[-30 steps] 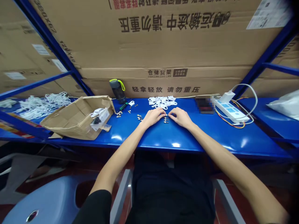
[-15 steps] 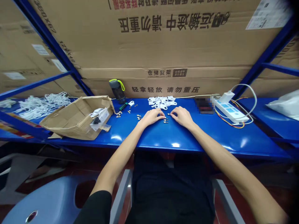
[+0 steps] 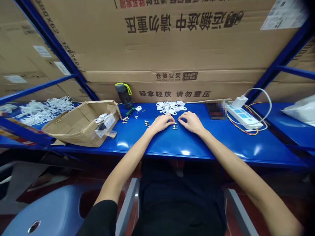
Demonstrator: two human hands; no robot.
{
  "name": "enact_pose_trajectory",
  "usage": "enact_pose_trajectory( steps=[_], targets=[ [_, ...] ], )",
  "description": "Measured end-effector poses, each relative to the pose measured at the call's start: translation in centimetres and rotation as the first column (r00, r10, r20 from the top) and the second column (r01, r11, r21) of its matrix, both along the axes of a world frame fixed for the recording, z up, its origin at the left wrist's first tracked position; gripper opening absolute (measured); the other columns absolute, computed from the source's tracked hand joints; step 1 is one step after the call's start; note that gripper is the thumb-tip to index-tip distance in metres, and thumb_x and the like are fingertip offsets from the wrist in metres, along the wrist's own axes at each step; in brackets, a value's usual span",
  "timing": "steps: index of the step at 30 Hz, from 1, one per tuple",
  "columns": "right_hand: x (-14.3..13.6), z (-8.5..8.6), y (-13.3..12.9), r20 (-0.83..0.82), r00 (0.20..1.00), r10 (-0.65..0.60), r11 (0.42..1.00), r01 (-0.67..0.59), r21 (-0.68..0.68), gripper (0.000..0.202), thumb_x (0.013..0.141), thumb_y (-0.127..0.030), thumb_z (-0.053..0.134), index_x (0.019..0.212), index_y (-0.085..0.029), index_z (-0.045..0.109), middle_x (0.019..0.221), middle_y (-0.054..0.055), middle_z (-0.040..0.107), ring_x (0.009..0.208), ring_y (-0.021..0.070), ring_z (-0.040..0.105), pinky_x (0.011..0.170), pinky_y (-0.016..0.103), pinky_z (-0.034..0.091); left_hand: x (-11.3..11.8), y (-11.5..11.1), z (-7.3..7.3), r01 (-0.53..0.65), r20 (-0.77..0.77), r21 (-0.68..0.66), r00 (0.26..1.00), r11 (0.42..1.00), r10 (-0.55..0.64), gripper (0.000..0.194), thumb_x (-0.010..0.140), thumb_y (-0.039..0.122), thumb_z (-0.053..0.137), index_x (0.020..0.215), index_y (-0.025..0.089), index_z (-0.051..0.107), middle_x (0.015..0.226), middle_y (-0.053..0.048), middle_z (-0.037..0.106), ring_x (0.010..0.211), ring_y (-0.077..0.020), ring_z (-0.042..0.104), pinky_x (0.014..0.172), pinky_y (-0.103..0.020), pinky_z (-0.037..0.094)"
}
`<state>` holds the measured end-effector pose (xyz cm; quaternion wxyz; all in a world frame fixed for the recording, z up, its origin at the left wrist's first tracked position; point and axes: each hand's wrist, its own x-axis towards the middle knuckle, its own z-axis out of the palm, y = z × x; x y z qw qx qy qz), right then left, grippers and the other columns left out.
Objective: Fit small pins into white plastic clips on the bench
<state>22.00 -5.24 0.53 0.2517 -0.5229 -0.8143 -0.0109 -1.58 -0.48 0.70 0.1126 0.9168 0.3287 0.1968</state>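
In the head view, we had both hands low over the blue tabletop [image 3: 197, 144]. Our right hand [image 3: 192, 122] was curled, thumb and forefinger closed on a tiny piece [image 3: 178, 120] that barely showed at their tips. Our left hand [image 3: 160, 122] was half curled beside the small metal fittings [image 3: 175, 127], which lay between our hands, just on our side of the fingertips; we could not tell whether its fingers gripped or touched one. Beyond our hands we saw a heap of white plastic parts [image 3: 169, 107]. More little fittings [image 3: 147, 123] lay just left of our left hand, and another cluster [image 3: 125, 120] lay near the open cardboard box [image 3: 78, 127]. Behind that cluster we had a green-handled tool [image 3: 130, 111] and an upright bottle [image 3: 124, 96]. Well to our right sat a white power strip [image 3: 244, 117].
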Motion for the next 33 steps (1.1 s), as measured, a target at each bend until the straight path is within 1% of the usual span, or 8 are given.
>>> enact_pose_trajectory(
  steps=[3,7,11,19,21,26,33],
  targets=[
    [-0.17,0.1,-0.16,-0.028,0.998,0.057,0.998,-0.057,-0.003,0.02,0.101,-0.037,0.064,0.107,-0.025,0.08,0.117,0.007,0.077,0.109,0.0278,0.063,0.088,0.039,0.043,0.02,-0.17,0.05,0.004,-0.011,0.003,1.0,1.0,-0.004,0.026,0.108,0.041,0.053,0.109,0.024,0.073,0.116,-0.003,0.071,0.104,-0.0193,0.068,0.085,-0.027,0.051],
    [-0.21,-0.06,-0.18,-0.001,0.997,0.074,0.997,-0.074,-0.031,0.02,0.099,-0.04,0.068,0.105,-0.026,0.081,0.118,0.008,0.075,0.11,0.0287,0.062,0.089,0.04,0.043,0.09,-0.5,0.24,0.007,-0.013,0.012,1.0,1.0,-0.007,0.024,0.109,0.039,0.053,0.109,0.024,0.072,0.117,-0.002,0.071,0.103,-0.0184,0.068,0.084,-0.026,0.05],
    [-0.03,-0.37,0.15,0.01,0.997,0.077,0.996,-0.076,-0.034,0.021,0.102,-0.039,0.065,0.1,-0.027,0.081,0.118,0.008,0.074,0.11,0.0287,0.062,0.088,0.041,0.044,0.17,-0.81,0.48,0.006,-0.016,0.01,1.0,1.0,-0.006,0.025,0.109,0.04,0.052,0.109,0.024,0.071,0.117,-0.003,0.071,0.104,-0.0188,0.068,0.083,-0.026,0.05],
    [0.05,-0.24,0.31,-0.01,0.994,0.11,0.994,-0.11,0.002,0.025,0.105,-0.038,0.059,0.098,-0.024,0.079,0.114,0.009,0.074,0.107,0.0283,0.062,0.089,0.041,0.044,0.36,-0.84,0.54,0.023,0.02,0.004,1.0,1.0,-0.023,0.024,0.109,0.041,0.054,0.113,0.023,0.07,0.118,-0.003,0.073,0.108,-0.0188,0.069,0.091,-0.026,0.051],
    [-0.03,-0.13,0.21,-0.03,0.994,0.101,0.995,-0.101,0.015,0.023,0.104,-0.038,0.06,0.1,-0.024,0.078,0.114,0.009,0.075,0.107,0.0284,0.062,0.089,0.04,0.044,0.37,-0.84,0.55,0.022,0.044,0.013,0.999,1.0,-0.022,0.024,0.109,0.04,0.053,0.113,0.024,0.07,0.119,-0.003,0.073,0.108,-0.0185,0.068,0.092,-0.026,0.051],
    [-0.12,0.01,0.04,-0.078,0.992,0.103,0.994,-0.1,0.039,0.02,0.102,-0.036,0.064,0.113,-0.024,0.074,0.115,0.009,0.076,0.107,0.0282,0.064,0.088,0.038,0.043,0.48,-0.81,0.64,0.032,0.154,0.006,0.988,0.999,-0.032,0.025,0.109,0.039,0.054,0.112,0.023,0.072,0.117,-0.004,0.074,0.104,-0.019,0.068,0.094,-0.028,0.051],
    [-0.04,0.1,-0.12,-0.127,0.978,0.168,0.983,-0.157,0.09,0.02,0.105,-0.035,0.058,0.109,-0.024,0.074,0.109,0.007,0.079,0.104,0.0265,0.067,0.092,0.038,0.044,0.75,-0.11,0.23,0.061,0.291,-0.091,0.956,0.994,-0.032,0.025,0.106,0.04,0.06,0.104,0.019,0.074,0.106,-0.006,0.074,0.095,-0.0199,0.067,0.091,-0.032,0.052]
  ],
)
